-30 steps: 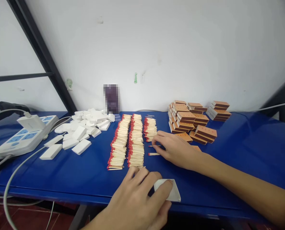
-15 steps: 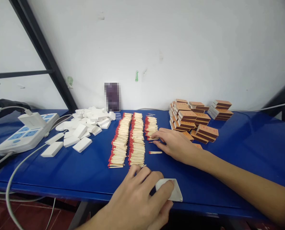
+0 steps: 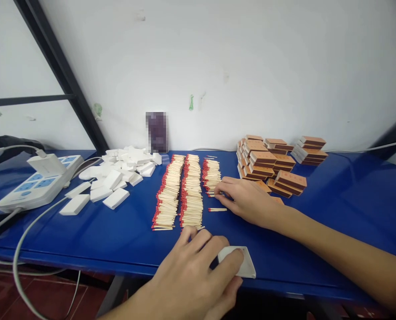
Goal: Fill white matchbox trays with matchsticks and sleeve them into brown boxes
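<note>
Near the table's front edge my left hand is closed on a white matchbox tray, its index finger reaching into the tray. My right hand has thumb and fingers pinched together at the near end of the short row of matches. A red-headed match shows at those fingertips; how many matches are pinched I cannot make out. Just in front of them lies a loose match pair. Two longer rows of matches, a left row and a middle row, run away from me with red heads leftward.
A heap of white trays lies at the left on the blue table. Beside it are a white power strip with a plugged-in charger and cables. Brown matchboxes are piled at the back right. A pixelated dark object leans against the wall.
My right thumb and fingertips have drawn together at the near end of the short row. My left hand keeps its hold on the tray. The view has shifted slightly.
</note>
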{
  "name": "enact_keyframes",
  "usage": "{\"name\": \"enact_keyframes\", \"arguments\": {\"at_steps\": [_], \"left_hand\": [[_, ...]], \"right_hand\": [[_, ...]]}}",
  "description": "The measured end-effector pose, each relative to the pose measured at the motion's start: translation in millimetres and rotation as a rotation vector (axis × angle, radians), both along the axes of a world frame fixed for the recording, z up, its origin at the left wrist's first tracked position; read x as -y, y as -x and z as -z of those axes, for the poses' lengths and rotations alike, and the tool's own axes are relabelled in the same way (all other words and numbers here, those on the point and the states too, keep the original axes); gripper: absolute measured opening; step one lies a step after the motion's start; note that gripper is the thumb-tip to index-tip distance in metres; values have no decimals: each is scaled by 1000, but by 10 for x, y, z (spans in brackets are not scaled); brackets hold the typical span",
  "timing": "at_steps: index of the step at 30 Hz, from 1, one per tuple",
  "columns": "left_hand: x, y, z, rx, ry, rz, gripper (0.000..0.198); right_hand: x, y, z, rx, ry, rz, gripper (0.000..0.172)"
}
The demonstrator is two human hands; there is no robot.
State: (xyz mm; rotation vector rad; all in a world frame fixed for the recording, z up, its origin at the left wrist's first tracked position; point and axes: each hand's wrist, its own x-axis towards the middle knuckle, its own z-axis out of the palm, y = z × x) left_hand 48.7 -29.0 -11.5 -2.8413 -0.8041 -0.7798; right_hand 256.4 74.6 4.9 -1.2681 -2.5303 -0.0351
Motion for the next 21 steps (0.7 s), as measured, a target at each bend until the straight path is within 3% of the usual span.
{"name": "enact_keyframes", "arguments": {"at_steps": [7,17,21], "left_hand": [[-12,-5,-13,2,-17,-7,24],[-14,-10,-11,-6,-17,-15,22],[-8,-9,-19,-6,-17,-13,23]], "right_hand": [[10,4,-28,-42,50,-18,21],[87,40,-150,-179,307,-38,19],[108,41,-161,-177,308,-40,20]]}}
